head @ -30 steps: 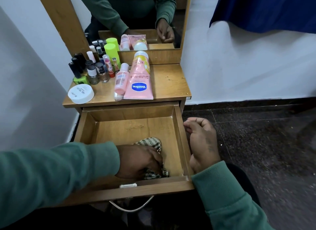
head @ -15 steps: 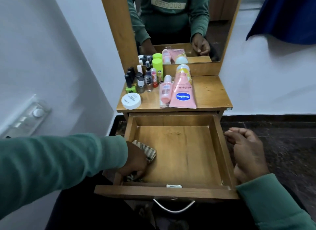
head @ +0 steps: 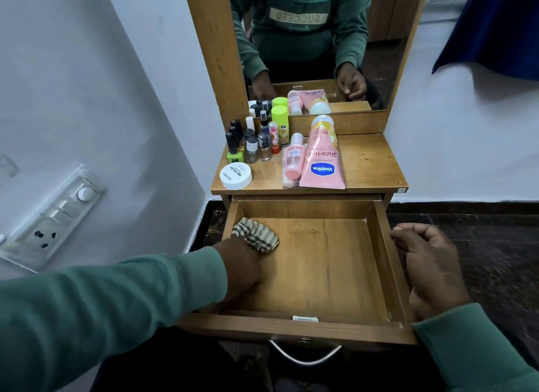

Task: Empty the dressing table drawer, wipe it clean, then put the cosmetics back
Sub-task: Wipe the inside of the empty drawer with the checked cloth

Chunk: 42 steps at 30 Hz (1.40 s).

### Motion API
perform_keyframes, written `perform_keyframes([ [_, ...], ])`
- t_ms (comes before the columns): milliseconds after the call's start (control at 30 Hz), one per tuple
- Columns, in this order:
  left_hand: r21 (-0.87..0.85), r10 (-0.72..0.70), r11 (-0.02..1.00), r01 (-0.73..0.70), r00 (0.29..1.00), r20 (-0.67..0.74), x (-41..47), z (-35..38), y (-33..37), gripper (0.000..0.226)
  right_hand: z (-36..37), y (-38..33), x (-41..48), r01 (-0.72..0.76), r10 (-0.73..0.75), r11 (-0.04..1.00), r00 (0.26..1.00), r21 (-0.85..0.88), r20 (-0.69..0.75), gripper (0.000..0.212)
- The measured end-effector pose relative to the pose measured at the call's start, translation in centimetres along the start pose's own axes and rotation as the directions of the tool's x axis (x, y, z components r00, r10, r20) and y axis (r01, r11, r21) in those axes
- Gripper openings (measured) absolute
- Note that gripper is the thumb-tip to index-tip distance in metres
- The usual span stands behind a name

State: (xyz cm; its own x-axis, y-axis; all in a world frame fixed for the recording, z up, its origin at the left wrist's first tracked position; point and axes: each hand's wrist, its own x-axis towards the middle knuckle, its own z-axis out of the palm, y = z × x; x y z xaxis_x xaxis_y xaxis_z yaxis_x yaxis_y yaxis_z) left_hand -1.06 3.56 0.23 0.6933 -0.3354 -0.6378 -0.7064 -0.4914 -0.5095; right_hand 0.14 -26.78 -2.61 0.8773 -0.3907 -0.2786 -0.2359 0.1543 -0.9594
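White wall fills the left of my view, with a switch panel (head: 58,213) fixed to it. Dark floor (head: 481,231) lies to the right.

1. The drawer (head: 326,275) is pulled fully out of the dressing table (head: 370,164). Its metal handle (head: 304,355) hangs nearer to me than both sets of fingers.
2. The left hand (head: 240,272) is inside the drawer at the left wall, with its fingers curled round a striped cloth (head: 256,237). The bunched cloth sticks out just past those fingers, toward the mirror (head: 320,41), and lies on the drawer floor.
3. Bare wood floor runs from the left fingers across to the right wall. I see nothing in the drawer but the cloth and the hand.
4. The right hand (head: 431,269) sits outside the right wall, up against the rim. Its fingers are curled inward and I see nothing in them.
5. All the cosmetics are on the table top, well beyond both sets of fingertips. A pink Vaseline tube (head: 322,158) lies flat, touching a small pink bottle (head: 293,158) on its left.
6. Further left stand a cluster of nail polish bottles (head: 250,140), a green-capped bottle (head: 279,117) behind them, and a white jar (head: 235,175) at the front edge.
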Motion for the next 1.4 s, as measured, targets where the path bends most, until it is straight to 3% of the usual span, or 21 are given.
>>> perform_keyframes([
  [100,0.065,-0.02,0.998,0.025,0.997,-0.078,1.0,0.2,-1.2,0.041,0.0,-0.2,-0.1,0.001,-0.001,1.0,1.0,-0.002,0.001,0.009],
  [233,0.003,-0.181,0.983,0.182,0.978,-0.105,3.2,0.5,-1.5,0.048,0.0,-0.5,-0.4,-0.013,0.013,1.0,1.0,-0.012,0.02,0.008],
  [400,-0.343,-0.285,0.911,0.229,0.951,-0.122,4.5,0.0,-1.0,0.052,0.2,-0.7,-0.6,-0.037,0.037,0.999,0.999,-0.005,0.023,0.01],
  [533,-0.658,-0.302,0.743,0.121,0.939,-0.168,5.2,-0.9,-0.9,0.054,0.3,-0.6,-0.4,-0.076,0.076,0.996,0.997,0.047,0.003,0.011],
  [600,-0.734,-0.3,0.678,0.039,0.926,-0.228,5.9,-1.4,-0.3,0.053,0.3,-0.7,-0.5,-0.078,0.079,0.996,0.997,0.053,-0.005,0.012],
  [767,-0.815,-0.294,0.536,-0.219,0.857,-0.423,8.7,-5.1,2.7,0.026,0.5,-1.5,-1.0,-0.085,0.086,0.996,0.996,0.038,-0.022,0.009],
  [933,-0.819,-0.285,0.468,-0.332,0.82,-0.496,11.1,-8.9,4.9,0.019,1.2,-3.2,-1.6,0.186,-0.179,0.952,0.982,-0.242,0.051,0.014],
  [1033,-0.814,-0.282,0.427,-0.393,0.798,-0.533,10.9,-9.4,5.2,0.027,2.6,-3.7,-1.5,0.34,-0.242,0.816,0.936,-0.468,0.257,0.02],
  [1167,-0.815,-0.159,0.358,-0.457,0.83,-0.535,8.9,-7.7,4.6,0.027,4.8,-3.2,-0.5,0.501,-0.039,0.347,0.852,-0.793,0.521,0.029],
  [1267,-0.879,-0.078,0.126,-0.459,0.879,-0.471,7.0,-5.4,3.4,0.028,5.9,-2.5,-0.5,0.589,0.106,0.125,0.792,-0.798,0.601,0.024],
  [1333,-0.895,-0.172,0.023,-0.446,0.88,-0.443,6.1,-4.0,2.5,0.031,6.6,-2.1,-0.4,0.622,0.124,0.055,0.772,-0.781,0.623,0.024],
  [1400,-0.904,-0.308,0.156,-0.398,0.85,-0.427,5.6,-2.7,2.0,0.034,7.3,-1.7,-0.5,0.645,0.108,-0.008,0.76,-0.764,0.641,0.024],
])
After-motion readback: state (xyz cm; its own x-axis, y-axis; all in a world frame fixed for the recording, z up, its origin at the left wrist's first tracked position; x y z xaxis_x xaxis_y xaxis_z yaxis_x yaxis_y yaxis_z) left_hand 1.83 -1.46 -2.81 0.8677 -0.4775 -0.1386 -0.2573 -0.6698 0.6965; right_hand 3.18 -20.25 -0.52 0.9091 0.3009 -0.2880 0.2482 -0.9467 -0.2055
